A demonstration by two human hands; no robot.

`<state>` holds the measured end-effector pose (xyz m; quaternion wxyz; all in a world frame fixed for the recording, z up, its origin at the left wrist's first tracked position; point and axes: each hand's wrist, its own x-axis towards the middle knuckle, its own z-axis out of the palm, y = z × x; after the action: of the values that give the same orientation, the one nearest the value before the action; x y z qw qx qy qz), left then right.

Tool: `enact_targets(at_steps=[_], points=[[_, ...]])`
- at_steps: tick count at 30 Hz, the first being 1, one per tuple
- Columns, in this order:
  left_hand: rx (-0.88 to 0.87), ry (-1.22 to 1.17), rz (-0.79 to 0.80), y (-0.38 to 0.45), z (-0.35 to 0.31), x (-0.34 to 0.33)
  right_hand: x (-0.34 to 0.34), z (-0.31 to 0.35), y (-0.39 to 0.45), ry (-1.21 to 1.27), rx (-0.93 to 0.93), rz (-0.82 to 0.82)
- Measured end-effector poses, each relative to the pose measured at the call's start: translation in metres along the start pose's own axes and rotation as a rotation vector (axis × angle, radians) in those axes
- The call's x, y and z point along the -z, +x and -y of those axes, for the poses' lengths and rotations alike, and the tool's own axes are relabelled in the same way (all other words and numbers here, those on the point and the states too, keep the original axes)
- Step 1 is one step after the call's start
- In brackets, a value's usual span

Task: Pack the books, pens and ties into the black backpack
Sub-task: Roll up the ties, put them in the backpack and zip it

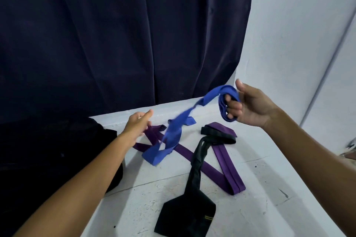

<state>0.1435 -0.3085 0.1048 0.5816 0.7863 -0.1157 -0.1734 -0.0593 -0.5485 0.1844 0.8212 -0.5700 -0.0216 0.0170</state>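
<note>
A blue tie (173, 131) is wound in loops round the fingers of my right hand (248, 106), which holds it raised above the white table (269, 188); its loose end trails down, blurred, to the table. My left hand (137, 123) reaches forward beside that trailing end with fingers loosely extended, holding nothing. A purple tie (227, 167) lies folded across the table. A black tie (192, 198) lies over it, wide end toward me. The black backpack (57, 150) sits at the left, under my left forearm. No books or pens are in sight.
A dark navy curtain (115, 34) hangs behind the table. A pale wall (298, 25) is at the right. The table's right edge drops away near the lower right corner.
</note>
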Motion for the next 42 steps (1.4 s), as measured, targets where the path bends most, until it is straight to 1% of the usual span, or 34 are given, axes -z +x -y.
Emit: enact_targets(at_steps=[1,2,4,5,6,8,10,12,14,16,18,21,23,24,25,26,27,29,31,34,38,40,42], points=[[-0.124,-0.014,-0.068,-0.002,-0.001,-0.007,-0.005,0.000,0.002,0.061,0.017,0.001],[-0.266,-0.055,-0.063,-0.006,-0.004,-0.017,-0.011,0.000,0.004,0.111,0.027,0.006],[-0.529,-0.072,0.046,-0.023,-0.012,-0.039,-0.019,0.001,0.007,0.179,0.027,0.000],[-0.611,-0.053,0.112,-0.033,-0.017,-0.050,-0.023,0.002,0.007,0.196,0.029,0.001],[-0.653,-0.053,0.184,-0.042,-0.021,-0.062,-0.026,0.003,0.008,0.202,0.033,0.010],[-0.630,-0.165,0.322,-0.056,-0.026,-0.082,-0.030,0.006,0.008,0.186,0.035,0.039],[-0.532,-0.347,0.392,-0.066,-0.030,-0.095,-0.032,0.008,0.008,0.155,0.031,0.044],[-0.430,-0.508,0.414,-0.070,-0.035,-0.097,-0.032,0.010,0.005,0.119,0.025,0.010],[-0.322,-0.577,0.404,-0.067,-0.039,-0.093,-0.029,0.012,0.000,0.068,0.003,-0.033],[-0.232,-0.549,0.388,-0.059,-0.044,-0.083,-0.024,0.011,-0.006,-0.003,-0.046,-0.030],[-0.182,-0.472,0.393,-0.051,-0.049,-0.069,-0.017,0.009,-0.012,-0.097,-0.102,-0.004],[-0.152,-0.328,0.472,-0.039,-0.053,-0.048,-0.010,0.005,-0.019,-0.255,-0.155,0.068],[-0.151,-0.145,0.501,-0.034,-0.055,-0.043,-0.009,0.002,-0.020,-0.261,-0.173,0.120],[-0.171,-0.051,0.490,-0.034,-0.056,-0.045,-0.010,0.001,-0.020,-0.229,-0.170,0.131],[-0.216,0.018,0.449,-0.035,-0.056,-0.049,-0.011,0.000,-0.018,-0.185,-0.154,0.128],[-0.291,0.033,0.388,-0.037,-0.055,-0.054,-0.013,0.000,-0.016,-0.135,-0.131,0.111],[-0.376,-0.015,0.317,-0.040,-0.053,-0.060,-0.016,0.000,-0.014,-0.085,-0.110,0.086],[-0.533,-0.211,0.194,-0.053,-0.049,-0.072,-0.022,0.002,-0.010,0.014,-0.080,0.031],[-0.614,-0.366,0.151,-0.066,-0.046,-0.085,-0.025,0.003,-0.008,0.078,-0.055,0.006],[-0.578,-0.456,0.211,-0.080,-0.045,-0.102,-0.032,0.005,-0.004,0.110,-0.018,-0.002],[-0.439,-0.563,0.321,-0.086,-0.041,-0.108,-0.040,0.007,-0.002,0.155,0.046,-0.032],[-0.387,-0.607,0.387,-0.088,-0.038,-0.107,-0.042,0.007,0.000,0.189,0.094,-0.078],[-0.345,-0.597,0.425,-0.092,-0.036,-0.106,-0.043,0.007,0.001,0.234,0.150,-0.129]])
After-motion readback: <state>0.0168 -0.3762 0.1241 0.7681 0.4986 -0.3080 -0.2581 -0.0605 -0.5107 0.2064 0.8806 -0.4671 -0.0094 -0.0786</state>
